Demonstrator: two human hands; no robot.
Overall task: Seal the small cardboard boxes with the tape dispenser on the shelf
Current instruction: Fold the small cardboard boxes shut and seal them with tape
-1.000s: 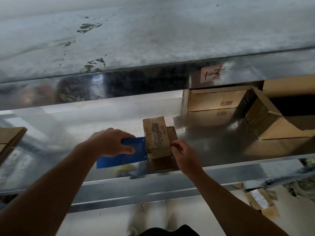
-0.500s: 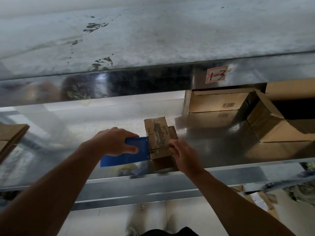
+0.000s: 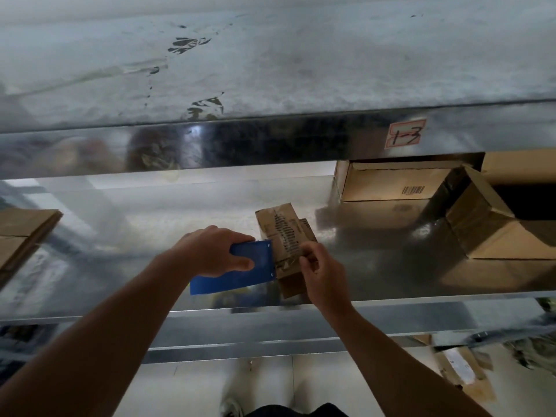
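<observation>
Landmark: small box (image 3: 282, 233), near front edge of shelf (image 3: 150, 212).
- L side, touching: blue tape dispenser (image 3: 240, 275) gripped by left hand (image 3: 210, 251). Blocked.
- Near-R corner: right hand (image 3: 322, 272) pinches it.
- Behind it & further L past the dispenser: bare shelf, room to pass.
- Behind-R: barcode box (image 3: 391, 183); further R, open tilted box (image 3: 487, 233). Both well apart from it.
- Above: upper shelf lip (image 3: 270, 139) caps headroom.
- Far L: flat cardboard (image 3: 24, 227).

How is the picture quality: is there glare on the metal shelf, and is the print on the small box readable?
Head view: the metal shelf shows mirror-like glare; print on the small cardboard box is smeared, unreadable; the wide lens bows the shelf edges; dim light, yet the left hand on the tape dispenser and the right hand look fairly sharp.
</observation>
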